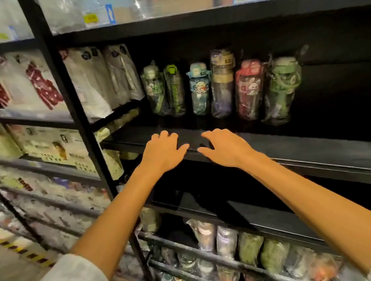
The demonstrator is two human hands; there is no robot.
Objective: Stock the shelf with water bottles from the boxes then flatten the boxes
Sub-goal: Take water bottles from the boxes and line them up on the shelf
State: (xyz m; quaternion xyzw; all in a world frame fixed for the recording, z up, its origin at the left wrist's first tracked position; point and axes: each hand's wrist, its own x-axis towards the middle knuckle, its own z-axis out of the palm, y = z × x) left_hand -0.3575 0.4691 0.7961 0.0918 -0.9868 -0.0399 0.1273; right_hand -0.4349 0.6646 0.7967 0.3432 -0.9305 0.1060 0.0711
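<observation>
Black shop shelving fills my view, and six water bottles (221, 87) in clear wrap stand in a row at the back of the dark shelf (319, 148) toward twelve o'clock; their prints are blurred, and the deck to their right is lost in shadow. No boxes are in view, and the wrapped goods at five o'clock are too smeared to name. Both bare forearms reach forward; my left hand (163, 153) and right hand (226, 149) hover palm-down over the shelf's front edge, each grip spread and holding nothing.

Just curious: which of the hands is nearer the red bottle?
Right. The right hand is below the red bottle, slightly to its left; the left hand is much farther left.
</observation>
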